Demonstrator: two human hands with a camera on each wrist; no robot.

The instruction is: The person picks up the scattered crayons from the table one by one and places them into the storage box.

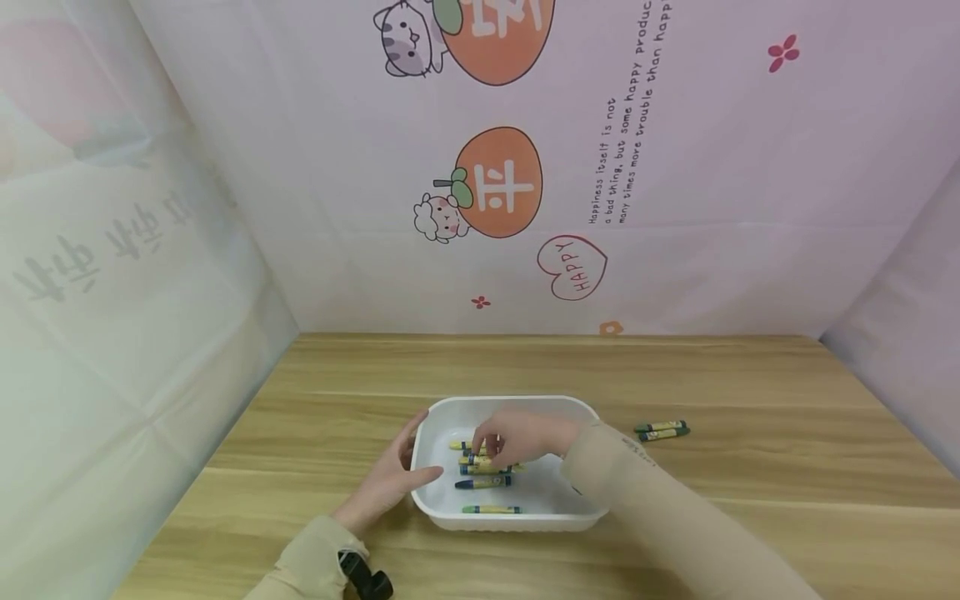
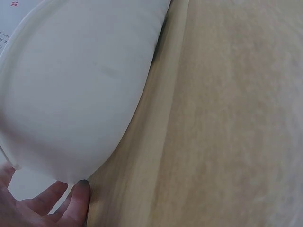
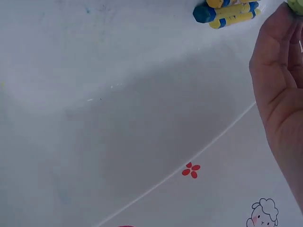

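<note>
A white plastic basin [image 1: 517, 522] stands on the wooden table with several crayons [image 1: 483, 482] lying in it, yellow-wrapped with blue or green ends. My left hand [image 1: 386, 483] grips the basin's left end, thumb over the rim and fingers along the outer wall. In the left wrist view those fingers [image 2: 78, 201] touch the basin's outside. Reaching into the basin, my right hand [image 1: 521, 437] has its fingertips down at the crayon group. The right wrist view shows a pale green crayon end [image 3: 296, 5] at the fingertips; the rest of it is out of frame.
Two green-ended crayons [image 1: 662, 431] lie side by side on the table [image 1: 750, 417], right of the basin. A printed cloth wall [image 1: 375, 275] rises behind the table, with more cloth at both sides. The right sleeve [image 1: 667, 508] crosses the basin's right end.
</note>
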